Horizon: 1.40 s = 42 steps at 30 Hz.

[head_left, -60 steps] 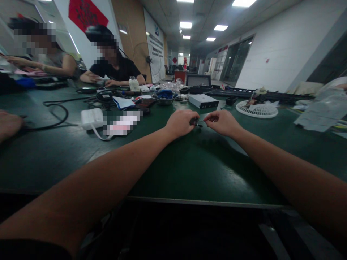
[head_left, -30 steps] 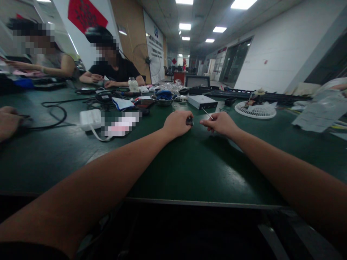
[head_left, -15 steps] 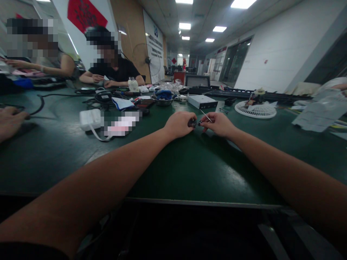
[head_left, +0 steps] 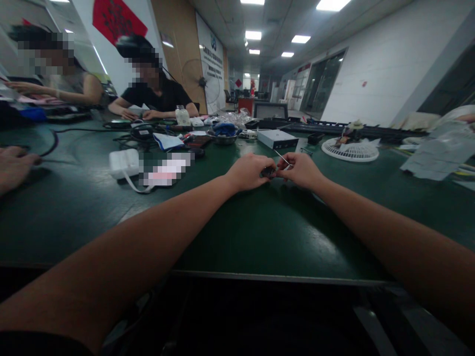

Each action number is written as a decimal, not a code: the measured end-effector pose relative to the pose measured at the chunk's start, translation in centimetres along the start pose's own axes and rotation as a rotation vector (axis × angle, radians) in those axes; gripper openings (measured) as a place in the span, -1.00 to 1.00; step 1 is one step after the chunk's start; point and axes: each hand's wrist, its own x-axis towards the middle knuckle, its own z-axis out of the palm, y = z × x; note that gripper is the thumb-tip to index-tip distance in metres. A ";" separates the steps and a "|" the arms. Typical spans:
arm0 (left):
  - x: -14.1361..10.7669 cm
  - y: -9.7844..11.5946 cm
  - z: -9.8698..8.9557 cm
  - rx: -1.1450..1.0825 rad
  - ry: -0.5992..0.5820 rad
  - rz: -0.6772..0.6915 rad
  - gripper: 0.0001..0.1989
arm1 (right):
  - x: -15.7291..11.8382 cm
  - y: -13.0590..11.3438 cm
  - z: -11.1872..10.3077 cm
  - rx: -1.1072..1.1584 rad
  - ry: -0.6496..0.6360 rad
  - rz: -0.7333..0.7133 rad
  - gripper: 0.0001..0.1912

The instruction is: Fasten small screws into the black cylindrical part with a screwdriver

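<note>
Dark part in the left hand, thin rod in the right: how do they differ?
The dark part is compact; the thin rod is slim and straight. The dark part is blackish; the thin rod is pale grey. The dark part sits within the left hand; the thin rod juts from the right hand, slanting up. Both are partly covered.

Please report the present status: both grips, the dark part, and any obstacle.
Left grip holding dark part. Right grip holding rod, close beside it; contact unclear. Box beyond both, not in the way.
</note>
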 end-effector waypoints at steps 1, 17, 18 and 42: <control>0.0 0.1 -0.1 -0.001 -0.005 0.014 -0.75 | -0.1 -0.1 0.0 0.006 -0.021 0.010 -0.65; -0.1 -0.1 -0.5 -0.003 0.006 0.020 -0.79 | 0.0 0.1 -0.2 -0.048 -0.054 0.049 -0.75; -0.1 0.0 -0.5 0.005 0.003 0.013 -0.80 | -0.1 -0.1 -0.2 -0.076 -0.058 0.056 -0.74; -0.6 1.1 -1.7 -0.118 -0.104 -0.166 -0.65 | -0.3 -0.8 0.8 -0.371 0.035 -0.047 -0.79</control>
